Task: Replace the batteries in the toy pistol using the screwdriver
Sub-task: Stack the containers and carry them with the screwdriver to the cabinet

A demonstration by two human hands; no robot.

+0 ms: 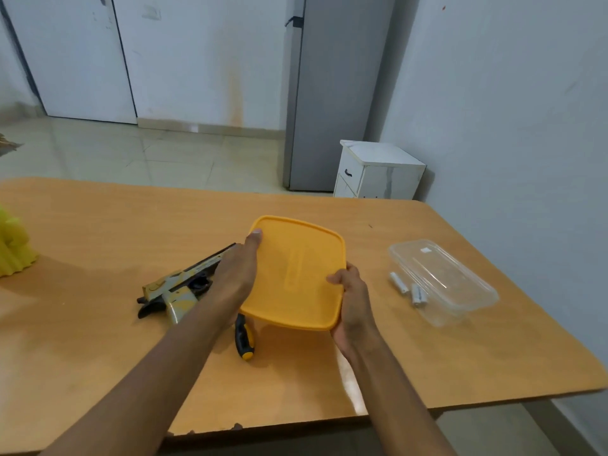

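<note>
- Above the middle of the orange-brown worktop (98,225), both hands hold a yellow lid (296,274) that is square with rounded corners.
- The left hand (238,271) holds the left edge of the lid; its grip is narrow, with the thumb lying on top of the lid and the other fingers hidden under it.
- The right hand (350,294) holds the near right corner of the lid; its grip is also narrow, with the thumb on top and the fingers curled under the edge.
- The lid is tilted a little, and its near edge casts a shadow on the worktop.
- The toy pistol (179,287) lies on its side on the worktop, to the left of the lid; the left hand and forearm cover part of it. It is silver-grey with yellow marks and a dark rear part.
- The screwdriver (245,340), with a black and yellow handle, lies on the worktop near the front edge of the lid; its far end is hidden under the lid.
- A clear plastic box (442,281) stands on the right side of the worktop, well apart from the hands.
- Two or three white batteries (408,287) lie just beside the left wall of this box; the exact number cannot be told.
- A yellow object (14,248) stands at the left edge of the worktop, partly out of view.
</note>
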